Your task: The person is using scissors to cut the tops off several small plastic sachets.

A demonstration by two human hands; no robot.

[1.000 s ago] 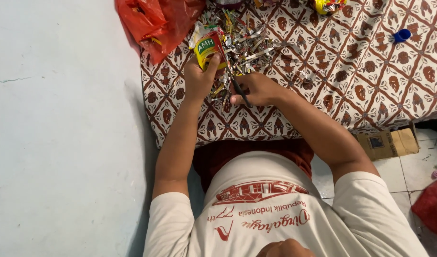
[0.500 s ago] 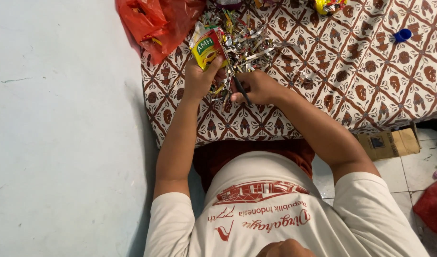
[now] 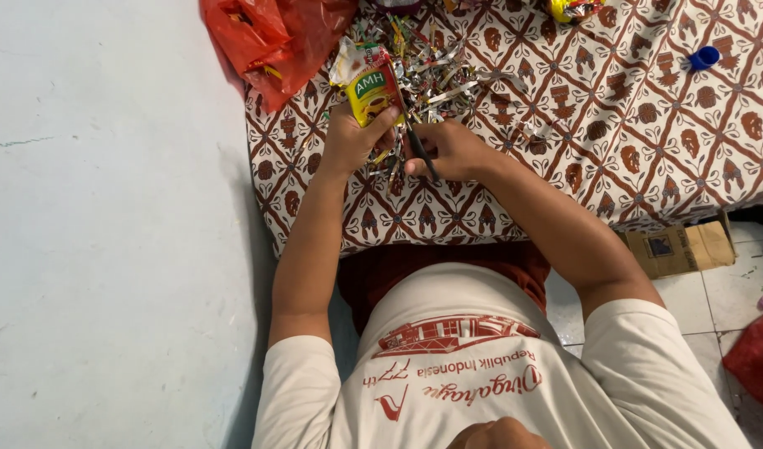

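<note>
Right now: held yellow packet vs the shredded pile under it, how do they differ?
The yellow packet is one mostly whole piece; the pile of strips is many thin cut slivers. The packet is pinched up in the left hand; the pile lies loose on the patterned cloth. The packet shows its yellow and green printed face; the pile is mostly silver. Both look like foil wrapper material. The right hand holds dark scissors.
</note>
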